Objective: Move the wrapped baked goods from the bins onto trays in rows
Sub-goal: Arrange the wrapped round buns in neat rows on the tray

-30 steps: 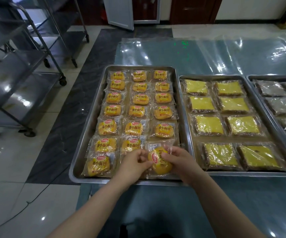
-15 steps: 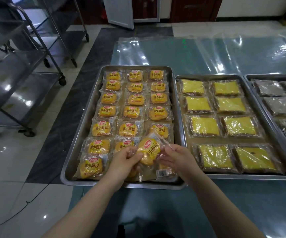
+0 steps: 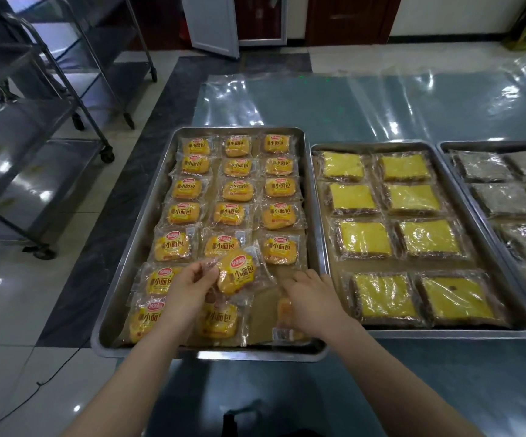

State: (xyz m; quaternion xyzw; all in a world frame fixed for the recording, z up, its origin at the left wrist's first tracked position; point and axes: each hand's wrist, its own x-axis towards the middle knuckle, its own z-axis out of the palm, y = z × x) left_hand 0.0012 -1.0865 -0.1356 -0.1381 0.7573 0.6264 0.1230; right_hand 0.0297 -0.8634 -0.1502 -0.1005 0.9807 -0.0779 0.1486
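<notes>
A steel tray [image 3: 135,263] on the table holds several small wrapped orange buns in three columns. My left hand [image 3: 189,285] pinches the wrapper edge of one wrapped bun [image 3: 238,274] and holds it tilted above the tray's near middle. My right hand [image 3: 312,298] hovers over the near right corner of the tray with fingers spread, holding nothing. Beneath it lies another wrapped bun [image 3: 285,313], partly hidden by the hand.
Right of the bun tray stands a second tray [image 3: 315,216] with yellow wrapped squares, then a third tray [image 3: 444,149] with grey-brown packs. Clear plastic sheeting [image 3: 350,102] covers the table. Steel wheeled racks [image 3: 34,121] stand on the floor to the left.
Both hands lifted a bun from the tray's near right corner. Now the right hand has let go and the left hand alone holds it, shifted left and up.
</notes>
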